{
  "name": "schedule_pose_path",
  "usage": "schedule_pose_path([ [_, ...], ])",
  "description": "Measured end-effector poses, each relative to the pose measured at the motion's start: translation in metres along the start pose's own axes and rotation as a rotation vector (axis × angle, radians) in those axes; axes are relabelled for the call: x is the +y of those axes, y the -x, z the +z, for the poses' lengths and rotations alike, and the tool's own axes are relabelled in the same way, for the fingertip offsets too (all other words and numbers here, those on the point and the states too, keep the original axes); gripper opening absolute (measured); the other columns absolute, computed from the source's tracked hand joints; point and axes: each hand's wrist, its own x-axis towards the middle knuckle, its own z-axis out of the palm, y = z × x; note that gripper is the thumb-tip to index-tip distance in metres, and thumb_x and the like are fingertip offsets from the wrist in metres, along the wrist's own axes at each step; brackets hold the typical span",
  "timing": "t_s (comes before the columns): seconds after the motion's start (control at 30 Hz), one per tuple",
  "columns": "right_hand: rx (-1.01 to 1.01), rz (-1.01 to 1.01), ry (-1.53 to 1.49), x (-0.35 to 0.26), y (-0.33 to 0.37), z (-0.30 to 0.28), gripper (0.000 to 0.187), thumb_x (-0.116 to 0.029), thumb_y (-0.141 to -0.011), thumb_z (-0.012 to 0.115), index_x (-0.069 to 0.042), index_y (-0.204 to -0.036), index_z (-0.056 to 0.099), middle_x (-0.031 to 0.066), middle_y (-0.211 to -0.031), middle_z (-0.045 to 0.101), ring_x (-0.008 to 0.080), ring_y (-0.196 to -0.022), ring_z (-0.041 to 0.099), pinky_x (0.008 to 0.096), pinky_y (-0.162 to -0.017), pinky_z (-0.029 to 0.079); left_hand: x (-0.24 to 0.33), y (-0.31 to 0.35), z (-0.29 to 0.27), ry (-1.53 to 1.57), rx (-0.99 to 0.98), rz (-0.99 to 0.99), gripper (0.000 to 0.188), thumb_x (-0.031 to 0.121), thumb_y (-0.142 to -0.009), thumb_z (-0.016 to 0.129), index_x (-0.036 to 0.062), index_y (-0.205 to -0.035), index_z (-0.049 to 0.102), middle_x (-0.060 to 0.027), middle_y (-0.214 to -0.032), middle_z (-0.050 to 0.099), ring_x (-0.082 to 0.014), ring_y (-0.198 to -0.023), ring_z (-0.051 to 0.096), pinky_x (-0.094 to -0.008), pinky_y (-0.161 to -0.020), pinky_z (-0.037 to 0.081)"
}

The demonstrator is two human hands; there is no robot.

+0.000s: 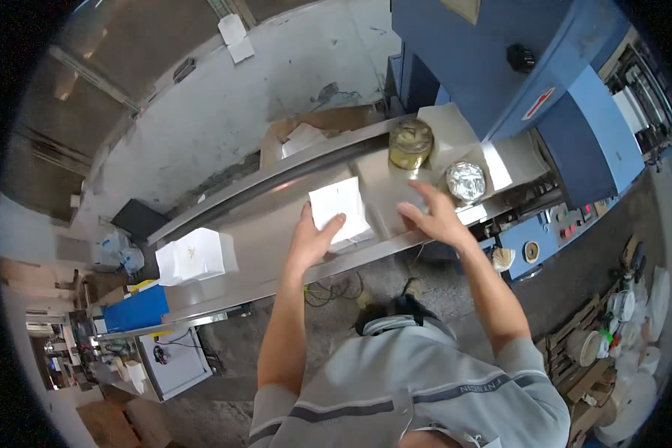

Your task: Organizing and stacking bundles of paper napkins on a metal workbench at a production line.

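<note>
A stack of white paper sheets (336,200) sits on the metal conveyor table (265,216) in front of me. My left hand (311,243) grips its near left side, thumb over the top sheet and fingers along the edge. To the right, my right hand (438,218) is held over the table with thumb and fingers spread, and nothing is in it. Just beyond that hand stand a round foil-topped can (465,181) and a yellowish metal can (411,145). Another white paper stack (190,257) lies farther left on the table.
A large blue machine (485,67) rises at the right end, with a control panel (571,224) of buttons. A blue box (136,308) sits at the table's left end. Behind the table is an open cardboard box (276,134). Buckets and pallet wood (575,336) crowd the lower right floor.
</note>
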Motion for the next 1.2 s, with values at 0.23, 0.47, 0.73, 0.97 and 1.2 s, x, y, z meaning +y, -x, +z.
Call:
schedule_pose_path([
  [0.23,-0.190,0.369,-0.669,-0.050,-0.028,0.072,0.071,-0.051,-0.099,0.050,0.006,-0.142,0.041,0.0161,-0.128,0.058,0.0197,-0.110,0.056,0.0314,-0.092,0.046,-0.040,-0.012,0.002,0.599,-0.087,0.003,0.070,0.031,-0.089,0.071,-0.0141,-0.133,0.039,-0.0218,-0.121,0.061,-0.0239,-0.107,0.062,-0.0331,-0.091,0.050],
  [0.47,-0.171,0.437,-0.776,-0.073,-0.025,0.076,0.064,-0.045,-0.102,0.048,0.005,-0.141,0.043,0.0159,-0.127,0.058,0.0198,-0.111,0.056,0.0315,-0.095,0.045,-0.033,-0.014,0.003,0.416,-0.078,0.060,0.058,0.026,-0.084,0.072,-0.0078,-0.126,0.051,-0.0191,-0.116,0.065,-0.0255,-0.107,0.063,-0.0352,-0.092,0.049],
  [0.73,-0.159,0.045,-0.606,-0.051,-0.021,0.083,0.085,-0.033,-0.088,0.073,0.006,-0.148,0.027,0.0191,-0.133,0.053,0.0228,-0.122,0.052,0.0370,-0.105,0.040,-0.035,-0.016,0.003,0.314,-0.041,0.035,0.056,0.025,-0.083,0.069,-0.0067,-0.126,0.051,-0.0208,-0.117,0.065,-0.0280,-0.108,0.063,-0.0366,-0.094,0.048],
  [0.97,-0.015,-0.081,-0.138,-0.073,-0.012,0.080,0.114,-0.038,-0.075,0.083,0.010,-0.149,0.012,0.0352,-0.137,0.047,0.0393,-0.129,0.049,0.0389,-0.108,0.038,-0.030,-0.013,0.004,0.374,-0.025,0.002,0.058,0.024,-0.083,0.067,-0.0082,-0.128,0.049,-0.0200,-0.118,0.064,-0.0261,-0.108,0.062,-0.0350,-0.093,0.048],
  [1.2,-0.031,-0.041,-0.127,-0.064,-0.014,0.078,0.105,-0.032,-0.080,0.078,0.007,-0.151,0.011,0.0349,-0.133,0.050,0.0400,-0.127,0.051,0.0387,-0.106,0.039,-0.028,-0.009,0.002,0.434,-0.004,0.016,0.059,0.020,-0.085,0.068,-0.0078,-0.132,0.045,-0.0181,-0.120,0.063,-0.0237,-0.109,0.062,-0.0338,-0.093,0.049],
])
